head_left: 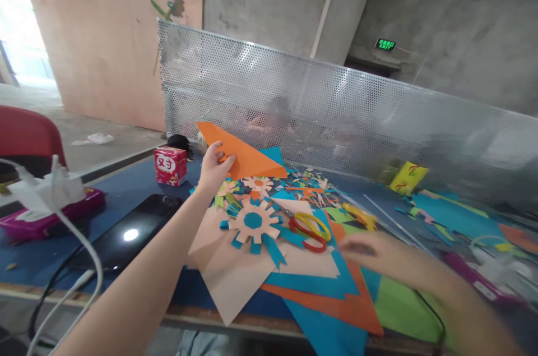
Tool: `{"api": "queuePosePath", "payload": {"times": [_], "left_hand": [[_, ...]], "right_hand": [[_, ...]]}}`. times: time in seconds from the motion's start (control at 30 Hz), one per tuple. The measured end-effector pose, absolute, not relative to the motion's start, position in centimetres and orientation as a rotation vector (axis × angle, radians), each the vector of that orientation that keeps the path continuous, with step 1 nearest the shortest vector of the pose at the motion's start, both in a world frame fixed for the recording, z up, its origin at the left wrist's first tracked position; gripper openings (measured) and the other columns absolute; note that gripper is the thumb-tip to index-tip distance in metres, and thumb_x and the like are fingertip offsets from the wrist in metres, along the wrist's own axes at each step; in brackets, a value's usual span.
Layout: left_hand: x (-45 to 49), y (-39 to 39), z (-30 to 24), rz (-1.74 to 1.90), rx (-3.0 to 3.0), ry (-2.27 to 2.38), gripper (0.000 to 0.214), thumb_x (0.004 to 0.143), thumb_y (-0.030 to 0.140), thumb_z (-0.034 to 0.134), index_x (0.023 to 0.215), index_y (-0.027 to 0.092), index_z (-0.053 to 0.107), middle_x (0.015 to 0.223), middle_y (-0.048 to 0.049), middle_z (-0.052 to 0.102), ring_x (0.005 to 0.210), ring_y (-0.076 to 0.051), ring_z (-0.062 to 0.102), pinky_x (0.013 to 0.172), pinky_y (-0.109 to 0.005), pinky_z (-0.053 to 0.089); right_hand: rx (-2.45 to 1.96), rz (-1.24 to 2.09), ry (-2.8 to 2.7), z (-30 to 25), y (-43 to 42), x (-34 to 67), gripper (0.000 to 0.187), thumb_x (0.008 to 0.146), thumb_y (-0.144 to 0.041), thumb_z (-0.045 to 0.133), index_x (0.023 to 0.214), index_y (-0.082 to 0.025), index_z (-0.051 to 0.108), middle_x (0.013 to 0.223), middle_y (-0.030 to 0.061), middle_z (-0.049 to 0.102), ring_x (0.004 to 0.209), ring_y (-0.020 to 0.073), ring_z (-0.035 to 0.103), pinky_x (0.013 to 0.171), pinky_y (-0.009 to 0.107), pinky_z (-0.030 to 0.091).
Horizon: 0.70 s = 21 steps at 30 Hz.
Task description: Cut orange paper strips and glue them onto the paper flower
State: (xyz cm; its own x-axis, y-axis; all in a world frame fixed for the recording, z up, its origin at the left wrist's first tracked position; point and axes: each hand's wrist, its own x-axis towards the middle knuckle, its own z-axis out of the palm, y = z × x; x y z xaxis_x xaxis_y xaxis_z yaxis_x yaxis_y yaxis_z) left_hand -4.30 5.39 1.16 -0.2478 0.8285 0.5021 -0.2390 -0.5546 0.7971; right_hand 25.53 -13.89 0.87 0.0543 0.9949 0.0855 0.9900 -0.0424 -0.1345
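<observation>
Holding the orange sheet (252,154) up beyond the paper flower (253,221) on the desk (130,185): left hand (214,165), thumb and fingers pinching. Right hand (357,246) near scissors (297,218), too blurred to tell its grip. Step looks like positioning the sheet; next move probably calls for keeping that pinch steady.

I read "EXIT" in glowing green on the sign (385,44) high beyond the panel, smaller Chinese characters above it, too blurred for me | I read "又寸" on the red box (170,166) to my left | red marks on the yellow packet (408,178) to my right: illegible to me
</observation>
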Motion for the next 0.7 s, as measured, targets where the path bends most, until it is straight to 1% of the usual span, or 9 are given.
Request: {"api": "queuePosePath", "payload": {"times": [0.07, 0.13, 0.17, 0.2, 0.33, 0.47, 0.57, 0.63, 0.7], "left_hand": [[-4.2, 5.2, 1.2, 1.871, 1.302, 0.739, 0.040, 0.057, 0.017, 0.062, 0.093, 0.019, 0.047, 0.078, -0.0010, 0.062, 0.068, -0.013, 0.062, 0.062, -0.024, 0.050], [-4.2, 5.1, 1.3, 1.857, 1.322, 0.721, 0.037, 0.057, 0.017, 0.063, 0.090, 0.019, 0.048, 0.077, -0.0010, 0.063, 0.068, -0.014, 0.062, 0.064, -0.026, 0.050], [-4.1, 5.0, 1.4, 1.852, 1.320, 0.712, 0.035, 0.057, 0.018, 0.063, 0.088, 0.019, 0.048, 0.076, -0.0008, 0.063, 0.067, -0.014, 0.062, 0.065, -0.026, 0.050], [-4.1, 4.9, 1.4, 1.847, 1.313, 0.698, 0.033, 0.057, 0.019, 0.063, 0.086, 0.019, 0.048, 0.076, -0.0006, 0.063, 0.067, -0.014, 0.062, 0.065, -0.027, 0.050], [-3.8, 5.1, 1.3, 1.833, 1.313, 0.632, 0.023, 0.059, 0.020, 0.061, 0.076, 0.019, 0.047, 0.074, 0.0005, 0.060, 0.068, -0.012, 0.060, 0.065, -0.025, 0.048], [-3.4, 5.5, 0.9, 1.827, 1.423, 0.630, 0.014, 0.060, 0.017, 0.057, 0.068, 0.019, 0.046, 0.069, 0.0036, 0.054, 0.067, -0.009, 0.054, 0.064, -0.019, 0.043], [-3.3, 5.5, 0.8, 1.821, 1.494, 0.660, 0.010, 0.061, 0.015, 0.053, 0.068, 0.019, 0.046, 0.066, 0.0045, 0.049, 0.066, -0.009, 0.050, 0.065, -0.019, 0.040], [-3.3, 5.4, 1.0, 1.824, 1.494, 0.681, 0.010, 0.060, 0.013, 0.051, 0.067, 0.020, 0.045, 0.067, 0.0042, 0.048, 0.067, -0.010, 0.049, 0.065, -0.019, 0.040], [-3.3, 5.2, 1.2, 1.840, 1.467, 0.672, 0.011, 0.059, 0.013, 0.050, 0.065, 0.020, 0.044, 0.071, 0.0032, 0.050, 0.073, -0.011, 0.050, 0.067, -0.020, 0.040]], "right_hand": [[-2.173, -0.044, -2.122, 1.0, -9.8, 23.8, 0.015, 0.076, -0.029, 0.052, 0.079, -0.019, 0.063, 0.082, 0.0098, 0.062, 0.078, 0.0213, 0.056, 0.063, 0.030, 0.041], [-2.148, -0.090, -2.137, 0.7, -7.1, 22.0, 0.019, 0.076, -0.030, 0.049, 0.082, -0.017, 0.062, 0.083, 0.0114, 0.062, 0.078, 0.0225, 0.056, 0.061, 0.029, 0.038], [-2.130, -0.052, -2.170, 0.3, -6.2, 21.2, 0.020, 0.076, -0.033, 0.049, 0.082, -0.018, 0.062, 0.079, 0.0097, 0.062, 0.073, 0.0207, 0.057, 0.057, 0.027, 0.037], [-2.122, -0.016, -2.196, 0.0, -5.6, 20.5, 0.019, 0.075, -0.032, 0.050, 0.081, -0.018, 0.062, 0.075, 0.0085, 0.062, 0.068, 0.0191, 0.057, 0.054, 0.026, 0.036], [-2.118, 0.086, -2.252, -1.2, -5.0, 19.4, 0.013, 0.069, -0.020, 0.055, 0.080, -0.019, 0.062, 0.068, 0.0048, 0.061, 0.059, 0.0139, 0.056, 0.048, 0.021, 0.031], [-2.161, 0.097, -2.253, -1.3, -4.9, 19.7, 0.011, 0.062, -0.014, 0.057, 0.072, -0.017, 0.062, 0.066, 0.0052, 0.060, 0.055, 0.0139, 0.054, 0.046, 0.021, 0.030], [-2.177, 0.035, -2.231, -0.7, -4.6, 19.8, 0.009, 0.059, -0.011, 0.058, 0.067, -0.015, 0.060, 0.073, 0.0087, 0.060, 0.066, 0.0181, 0.057, 0.051, 0.023, 0.034], [-2.180, -0.042, -2.171, 0.2, -4.4, 20.2, 0.014, 0.059, -0.011, 0.057, 0.072, -0.014, 0.060, 0.088, 0.0129, 0.058, 0.078, 0.0219, 0.056, 0.059, 0.026, 0.036], [-2.199, -0.107, -2.065, 1.3, -4.2, 20.9, 0.024, 0.058, -0.010, 0.057, 0.082, -0.011, 0.059, 0.100, 0.0175, 0.053, 0.086, 0.0255, 0.055, 0.066, 0.029, 0.037]]}}
